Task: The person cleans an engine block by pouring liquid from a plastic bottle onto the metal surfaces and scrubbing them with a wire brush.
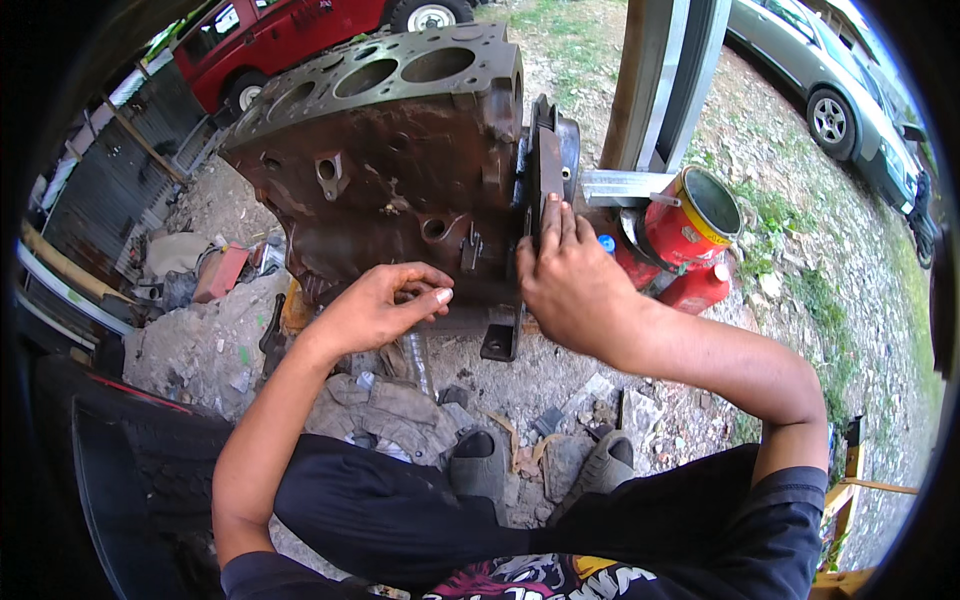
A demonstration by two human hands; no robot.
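A rusty brown engine block (360, 180) stands before me with its row of cylinder bores facing up. My right hand (577, 285) lies with extended fingers against the dark metal end plate (534, 187) at the block's right end. Its fingertips touch the lower part of a flat brown strip (551, 161) on that plate; what lies under the palm is hidden. My left hand (394, 307) hovers in front of the block's lower side, fingers curled and thumb close to them. Whether something small is pinched there cannot be made out. A black metal bracket (497, 343) juts out below the plate.
Right of the block stand a red tin can (686, 217) and a red plastic bottle (697, 289), beside a metal post (656, 82). A crumpled cloth (382, 412) and rubble lie near my sandals (480, 465). Farther off are a red vehicle (300, 34) and a silver car (817, 82).
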